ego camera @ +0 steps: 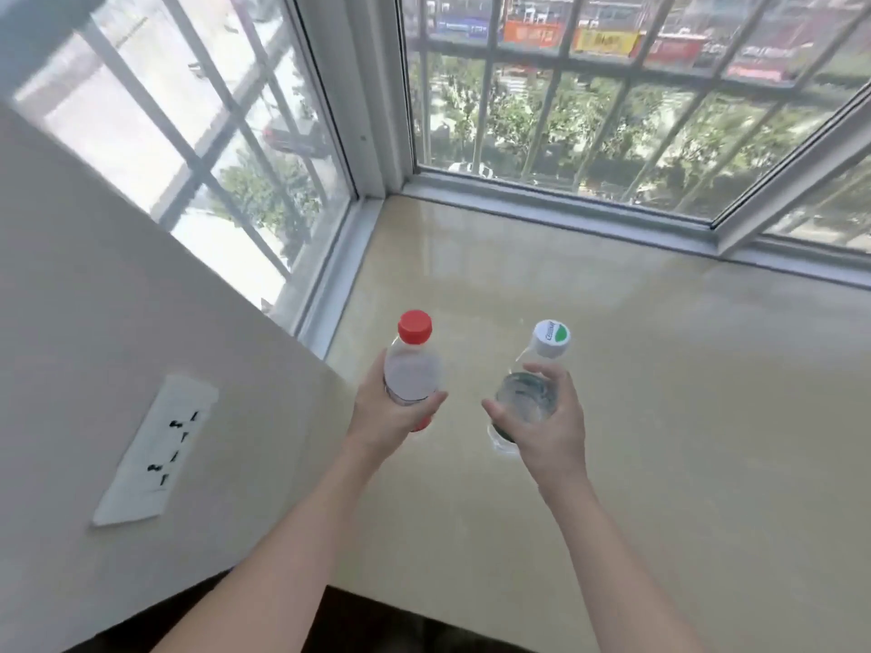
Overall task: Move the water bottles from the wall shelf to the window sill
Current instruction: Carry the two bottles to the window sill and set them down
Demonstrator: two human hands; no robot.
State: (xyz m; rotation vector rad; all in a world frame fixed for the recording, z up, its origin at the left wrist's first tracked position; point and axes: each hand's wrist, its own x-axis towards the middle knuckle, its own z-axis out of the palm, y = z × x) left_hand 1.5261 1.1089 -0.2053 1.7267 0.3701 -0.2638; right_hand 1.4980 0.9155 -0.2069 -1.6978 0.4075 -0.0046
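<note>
My left hand grips a clear water bottle with a red cap around its middle. My right hand grips a second clear bottle with a white and green cap. Both bottles are upright over the left part of the beige window sill. Whether their bases touch the sill is hidden by my hands. The two bottles stand apart, side by side. The wall shelf is not in view.
The sill is a wide polished stone slab bounded by window frames at the back and left. A white wall with a power socket stands at the left. The sill's front edge runs near the bottom.
</note>
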